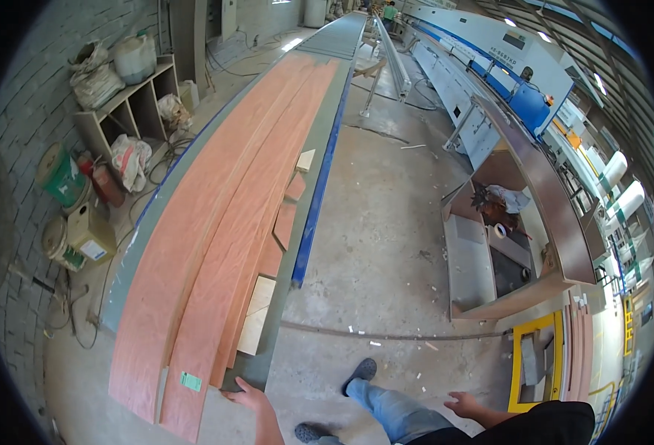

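Long reddish-brown wood boards (pixel 230 259) lie side by side on a long grey-topped bench (pixel 336 104) that runs away from me. A small green label (pixel 190 381) sits near the front end of the right-hand boards. My left hand (pixel 247 394) is at the near right corner of these boards, fingers apart, the fingertips at or very close to their edge; whether they touch I cannot tell. Out to my right, my right hand (pixel 463 405) hangs in the air with loosely stretched fingers and nothing in it. Pale wood offcuts (pixel 256 314) and reddish offcuts (pixel 285 225) lie along the boards' right side.
A brown cabinet (pixel 557 215) holding tape and odds and ends stands right, beside a yellow frame (pixel 521 371). Left are buckets (pixel 61 176), a fire extinguisher (pixel 107 182) and a shelf (pixel 128 104). Metal rails (pixel 392 59) and a large machine (pixel 505 44) stand farther back, near another person (pixel 389 12).
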`<move>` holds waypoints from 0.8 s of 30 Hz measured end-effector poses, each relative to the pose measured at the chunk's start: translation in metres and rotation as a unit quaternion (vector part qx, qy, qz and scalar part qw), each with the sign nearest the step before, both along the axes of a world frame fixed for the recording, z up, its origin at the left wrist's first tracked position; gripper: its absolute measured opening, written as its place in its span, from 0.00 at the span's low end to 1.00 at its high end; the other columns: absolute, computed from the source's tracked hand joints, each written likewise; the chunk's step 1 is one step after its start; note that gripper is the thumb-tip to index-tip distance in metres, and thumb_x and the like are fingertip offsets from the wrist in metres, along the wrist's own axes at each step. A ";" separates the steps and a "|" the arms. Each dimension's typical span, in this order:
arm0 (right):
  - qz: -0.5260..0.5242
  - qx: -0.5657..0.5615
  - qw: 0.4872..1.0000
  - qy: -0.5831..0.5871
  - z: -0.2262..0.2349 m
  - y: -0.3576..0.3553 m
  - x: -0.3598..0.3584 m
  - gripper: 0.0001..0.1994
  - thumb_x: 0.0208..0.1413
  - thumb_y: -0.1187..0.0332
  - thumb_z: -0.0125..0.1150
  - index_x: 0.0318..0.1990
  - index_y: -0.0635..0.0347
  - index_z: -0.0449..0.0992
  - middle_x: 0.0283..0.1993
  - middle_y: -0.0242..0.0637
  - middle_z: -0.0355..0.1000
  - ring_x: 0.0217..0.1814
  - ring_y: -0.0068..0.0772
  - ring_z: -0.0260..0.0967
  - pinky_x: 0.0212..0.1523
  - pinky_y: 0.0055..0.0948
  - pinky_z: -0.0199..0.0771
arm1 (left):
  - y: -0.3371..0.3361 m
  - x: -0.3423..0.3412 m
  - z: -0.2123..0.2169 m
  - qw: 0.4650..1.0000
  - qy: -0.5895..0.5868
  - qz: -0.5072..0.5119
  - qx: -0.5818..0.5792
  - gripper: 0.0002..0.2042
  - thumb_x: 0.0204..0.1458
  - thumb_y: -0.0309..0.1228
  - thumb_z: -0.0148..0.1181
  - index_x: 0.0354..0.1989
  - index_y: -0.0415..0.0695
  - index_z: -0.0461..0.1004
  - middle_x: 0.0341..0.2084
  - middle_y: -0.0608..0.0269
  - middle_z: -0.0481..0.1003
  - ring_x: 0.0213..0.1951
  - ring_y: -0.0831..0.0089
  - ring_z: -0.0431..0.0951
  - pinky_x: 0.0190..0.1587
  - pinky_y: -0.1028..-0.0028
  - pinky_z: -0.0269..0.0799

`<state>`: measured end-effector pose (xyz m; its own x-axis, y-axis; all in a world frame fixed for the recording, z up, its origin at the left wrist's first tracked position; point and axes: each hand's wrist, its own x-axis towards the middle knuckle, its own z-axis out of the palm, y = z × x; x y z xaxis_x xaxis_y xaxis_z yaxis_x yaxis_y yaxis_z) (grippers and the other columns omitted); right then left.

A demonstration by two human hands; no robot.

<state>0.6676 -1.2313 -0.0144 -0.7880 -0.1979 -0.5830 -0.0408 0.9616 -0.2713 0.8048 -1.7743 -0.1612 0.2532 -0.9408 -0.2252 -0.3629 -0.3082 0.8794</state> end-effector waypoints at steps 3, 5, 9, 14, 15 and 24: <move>0.047 0.086 0.993 -0.059 0.004 0.021 -0.037 0.29 0.49 0.47 0.58 0.54 0.56 0.70 0.52 0.48 0.69 0.51 0.51 0.69 0.53 0.40 0.67 | -0.010 -0.051 -0.006 0.993 -0.118 -0.008 -0.007 0.37 0.56 0.46 0.50 0.64 0.34 0.42 0.62 0.39 0.46 0.60 0.43 0.55 0.60 0.55 0.56; 0.060 0.083 0.991 -0.084 0.003 0.021 -0.072 0.29 0.49 0.48 0.59 0.54 0.57 0.69 0.52 0.48 0.69 0.52 0.50 0.68 0.53 0.38 0.67 | -0.019 -0.084 -0.002 0.937 -0.340 -0.031 0.079 0.39 0.56 0.55 0.42 0.64 0.35 0.42 0.64 0.41 0.45 0.62 0.45 0.53 0.60 0.51 0.53; -0.070 0.010 0.993 -0.095 0.007 0.001 -0.155 0.29 0.48 0.49 0.60 0.54 0.59 0.69 0.52 0.48 0.69 0.52 0.48 0.69 0.53 0.36 0.67 | -0.035 -0.163 0.010 0.876 -0.464 -0.042 0.121 0.39 0.56 0.59 0.33 0.65 0.38 0.42 0.65 0.42 0.43 0.65 0.50 0.47 0.63 0.50 0.46; -0.078 -0.005 0.995 -0.061 0.031 -0.037 -0.241 0.30 0.48 0.51 0.61 0.53 0.64 0.69 0.52 0.50 0.69 0.50 0.47 0.70 0.52 0.35 0.69 | -0.064 -0.269 0.008 0.832 -0.539 -0.071 0.112 0.38 0.58 0.55 0.32 0.64 0.33 0.41 0.65 0.43 0.43 0.66 0.51 0.47 0.63 0.52 0.47; -0.075 -0.005 0.995 -0.064 0.037 -0.048 -0.260 0.30 0.48 0.51 0.61 0.53 0.64 0.69 0.52 0.50 0.69 0.50 0.47 0.70 0.52 0.35 0.69 | -0.070 -0.285 0.004 0.833 -0.545 -0.064 0.072 0.37 0.59 0.54 0.32 0.64 0.31 0.40 0.65 0.43 0.44 0.65 0.51 0.49 0.62 0.53 0.49; -0.147 -0.045 0.987 -0.037 0.074 -0.135 -0.420 0.29 0.49 0.54 0.60 0.53 0.68 0.68 0.52 0.53 0.69 0.48 0.47 0.71 0.50 0.34 0.70 | -0.110 -0.489 0.013 0.818 -0.572 -0.068 0.007 0.35 0.59 0.52 0.35 0.62 0.30 0.49 0.61 0.43 0.54 0.63 0.55 0.55 0.62 0.59 0.53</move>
<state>0.2476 -1.3664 0.0592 -0.7753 -0.0199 -0.6313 0.2601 0.9007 -0.3479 0.3155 -1.8847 -0.1486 0.1992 -0.9772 0.0737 -0.9770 -0.2038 -0.0620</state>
